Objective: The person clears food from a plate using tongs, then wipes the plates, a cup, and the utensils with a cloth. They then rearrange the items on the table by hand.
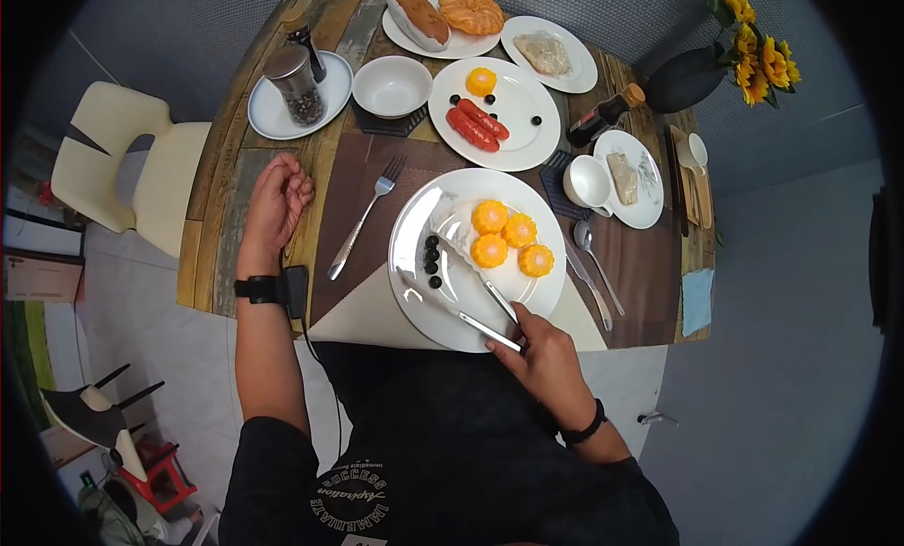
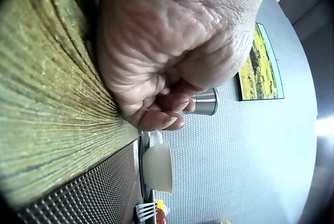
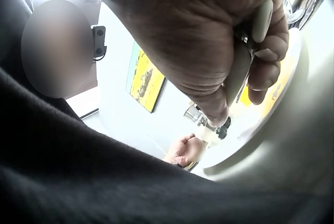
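Black shirt [image 1: 433,433] sits closest to me, filling the bottom of my head view, and past it the wooden table [image 1: 209,254] spreads out under its dishes. On that we've got a brown placemat [image 1: 344,202], and overlapping it, right in front of the person, the large white plate [image 1: 523,301]. Just beyond, a smaller white plate [image 1: 523,141], with a white bowl [image 1: 393,87] to its left.

Now the hands! Left hand [image 1: 280,202] rests on the wood beside the placemat, fingers loosely curled in on nothing but air. Right hand [image 1: 546,362] is at the near edge of the large plate, thumb and fingers clamped on the metal tongs [image 1: 488,330]; my right wrist view backs that up. Those tongs stand spread, arms apart, reaching over the plate, but their pale tips melt into the shine, so I can't tell whether they touch anything.

Left of the plate, a fork [image 1: 348,249] lies slanted. Two red sausages [image 1: 474,129] lie on the smaller plate. Four yellow scalloped pieces [image 1: 489,251] cluster on the large plate's right half, and, tiniest of all, four black balls [image 1: 432,255] line up left of them, near the tongs.
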Demonstrator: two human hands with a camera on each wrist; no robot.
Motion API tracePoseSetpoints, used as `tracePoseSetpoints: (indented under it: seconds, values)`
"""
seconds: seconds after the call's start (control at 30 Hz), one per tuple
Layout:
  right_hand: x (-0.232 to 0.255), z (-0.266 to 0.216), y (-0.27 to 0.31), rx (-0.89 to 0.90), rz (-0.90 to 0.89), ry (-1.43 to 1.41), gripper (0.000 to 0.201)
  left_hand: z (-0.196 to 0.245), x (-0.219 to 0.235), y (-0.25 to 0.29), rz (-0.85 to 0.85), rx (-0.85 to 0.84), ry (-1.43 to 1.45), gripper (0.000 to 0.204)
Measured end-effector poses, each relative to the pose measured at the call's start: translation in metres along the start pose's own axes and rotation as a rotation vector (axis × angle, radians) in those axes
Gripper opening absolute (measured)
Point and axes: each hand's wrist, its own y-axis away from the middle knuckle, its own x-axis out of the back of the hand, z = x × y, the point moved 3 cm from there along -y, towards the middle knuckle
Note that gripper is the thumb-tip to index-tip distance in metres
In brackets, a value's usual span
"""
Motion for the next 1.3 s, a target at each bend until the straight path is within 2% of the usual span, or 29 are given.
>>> tracePoseSetpoints:
  seconds: [0.3,0.4,0.5,0.57,0.63,0.7,0.73,1.0,1.07,1.3]
  values:
    - [0.006,-0.001,0.001,0.015,0.038,-0.053,0.063,0.000,0.000,0.000,-0.012,-0.003,-0.002,0.012]
    - [0.013,0.000,0.004,-0.047,-0.011,-0.066,0.064,0.000,0.000,0.000,-0.013,-0.003,-0.003,0.012]
    - [0.020,0.009,0.009,-0.057,0.025,-0.081,0.066,0.001,-0.001,0.001,-0.008,-0.002,-0.008,0.011]
    - [0.022,0.021,0.014,0.000,0.173,-0.183,0.066,0.001,-0.001,0.001,-0.006,0.001,-0.014,0.011]
    - [0.025,0.031,0.017,-0.063,0.177,-0.234,0.065,0.001,-0.001,0.000,-0.024,-0.006,-0.014,0.011]
    - [0.030,0.039,0.017,-0.088,0.271,-0.305,0.065,0.000,0.000,0.000,-0.028,-0.008,-0.011,0.011]
    - [0.032,0.043,0.018,-0.084,0.299,-0.253,0.066,0.000,0.000,0.000,-0.032,-0.012,-0.006,0.011]
    - [0.050,0.059,0.019,-0.152,0.329,-0.304,0.072,0.001,0.000,0.001,-0.026,-0.016,-0.015,0.010]
    - [0.050,0.066,0.019,-0.115,0.413,-0.355,0.075,0.001,0.000,0.000,-0.024,-0.015,-0.016,0.010]
    - [0.048,0.075,0.023,-0.142,0.379,-0.388,0.078,0.001,-0.002,0.001,-0.013,-0.013,-0.013,0.012]
